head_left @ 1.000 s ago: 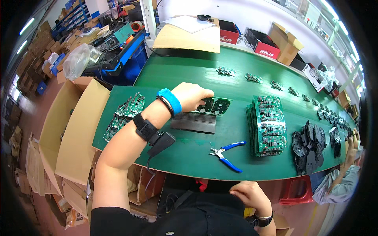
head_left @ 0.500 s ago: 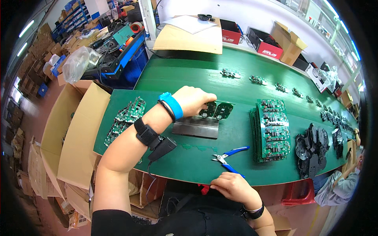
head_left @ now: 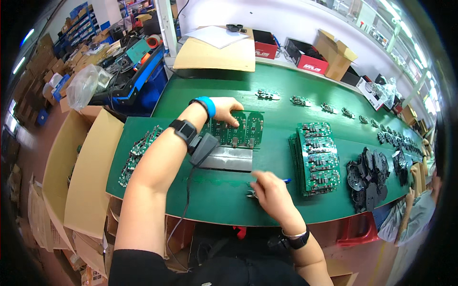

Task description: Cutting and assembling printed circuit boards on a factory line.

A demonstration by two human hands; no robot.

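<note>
My left hand (head_left: 228,110) pinches the top edge of a green circuit board panel (head_left: 255,129), its component side showing. The panel stands tilted just behind a grey metal block (head_left: 229,159); whether they touch I cannot tell. My right hand (head_left: 275,195), blurred with its fingers partly hidden, hovers over or rests on blue-handled cutting pliers (head_left: 286,180). Only a handle end and part of the metal jaws show, so a grip on them cannot be made out. To the right stands a stack of green circuit board panels (head_left: 318,159).
A pile of loose circuit boards (head_left: 138,155) lies at the left, beside an open cardboard box (head_left: 88,167). Black plastic parts (head_left: 368,178) are heaped at the right. Small boards (head_left: 300,100) form a row along the far side. Another person (head_left: 410,214) sits at far right.
The panel in my left hand has turned, now showing its component face upright behind the block. My right hand has moved up from the table's front edge onto or over the pliers.
</note>
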